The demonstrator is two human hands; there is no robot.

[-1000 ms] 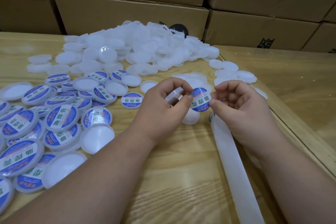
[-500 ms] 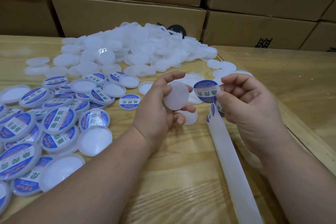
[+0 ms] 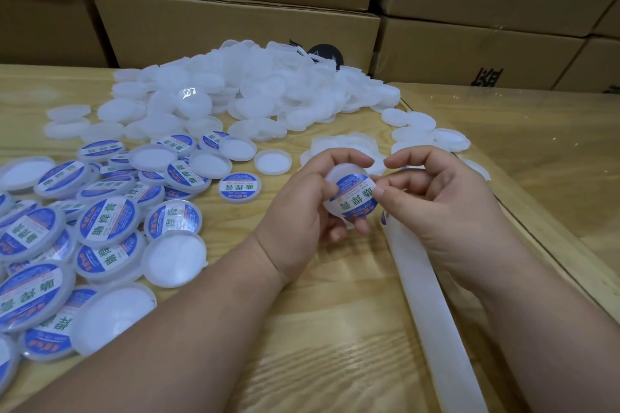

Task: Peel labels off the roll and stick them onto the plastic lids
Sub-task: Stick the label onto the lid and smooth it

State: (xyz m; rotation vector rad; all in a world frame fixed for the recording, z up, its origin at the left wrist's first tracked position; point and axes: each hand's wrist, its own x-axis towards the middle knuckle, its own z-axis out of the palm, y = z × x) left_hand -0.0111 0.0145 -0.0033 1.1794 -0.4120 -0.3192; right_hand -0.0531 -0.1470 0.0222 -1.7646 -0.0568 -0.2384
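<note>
I have the blue label (image 3: 354,196) lying on the white lid (image 3: 345,178), held up over the table (image 3: 302,329) between my hands. My left hand (image 3: 302,211) grips the lid, fingers curled round its rim. My right hand (image 3: 446,198) has thumb and forefinger pinched on the label's right edge. This looks like the sticking step. Next I'd smooth the label flat, then drop the lid with the labelled lids (image 3: 107,221). The backing strip (image 3: 429,312) waits just beside; blank lids (image 3: 235,94) are piled behind.

Materials and finish

Your lids (image 3: 174,258) are translucent matt plastic; labels (image 3: 354,196) glossy; tabletop (image 3: 335,345) grained wood; boxes (image 3: 235,30) matt cardboard.
</note>
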